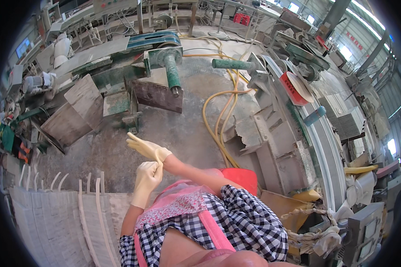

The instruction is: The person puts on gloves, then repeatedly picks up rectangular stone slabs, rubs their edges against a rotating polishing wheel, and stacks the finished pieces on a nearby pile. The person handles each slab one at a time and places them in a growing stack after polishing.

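Note:
Both my hands wear cream rubber gloves. My left hand (148, 181) is closed in a pinch on the cuff of the glove (161, 154) that covers my right hand, pulling it at the wrist. My right hand (142, 147) points to the left with its fingers stretched out and holds nothing. My right forearm crosses in front of a pink apron (173, 198) and a black-and-white checked sleeve.
Pale stacked slabs with light straps (53, 209) stand at lower left. A red plastic seat or tub (243, 178) is by my right side. Yellow hoses (220, 120) run over the floor. Machinery with a green shaft (171, 73) stands ahead, a conveyor (323, 147) at right.

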Available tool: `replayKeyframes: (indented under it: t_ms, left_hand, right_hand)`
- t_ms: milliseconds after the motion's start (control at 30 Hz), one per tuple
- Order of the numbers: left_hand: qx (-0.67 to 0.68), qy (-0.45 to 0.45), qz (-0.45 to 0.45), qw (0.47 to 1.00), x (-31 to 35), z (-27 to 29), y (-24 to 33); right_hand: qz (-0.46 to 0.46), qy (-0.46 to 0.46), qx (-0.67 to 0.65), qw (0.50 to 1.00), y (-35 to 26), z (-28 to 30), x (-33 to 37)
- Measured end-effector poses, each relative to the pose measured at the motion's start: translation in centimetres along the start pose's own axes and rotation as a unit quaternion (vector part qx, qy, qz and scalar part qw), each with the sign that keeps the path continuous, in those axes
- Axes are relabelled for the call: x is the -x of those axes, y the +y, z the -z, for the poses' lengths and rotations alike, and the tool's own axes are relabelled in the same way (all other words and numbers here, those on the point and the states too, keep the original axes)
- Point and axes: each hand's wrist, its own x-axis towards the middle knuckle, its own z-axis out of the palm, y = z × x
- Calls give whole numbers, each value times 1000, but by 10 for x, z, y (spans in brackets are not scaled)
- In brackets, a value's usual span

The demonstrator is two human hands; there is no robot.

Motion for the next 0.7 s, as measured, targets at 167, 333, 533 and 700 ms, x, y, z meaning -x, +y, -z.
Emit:
replayKeyframes:
  t_ms: [167, 333, 533, 700]
  left_hand:
    - [-10, -20, 8, 1000, 2, 0, 3]
    - [33, -49, 39, 997, 3, -2, 0]
    - [196, -104, 166, 961, 7, 6, 0]
    - [128, -99, 82, 983, 15, 4, 10]
  right_hand:
    - [-53, -158, 51, 985, 20, 19, -14]
    - [-80, -90, 82, 989, 26, 18, -13]
    - [-74, -1, 145, 987, 18, 7, -11]
    - [-70, -10, 275, 959, 22, 7, -16]
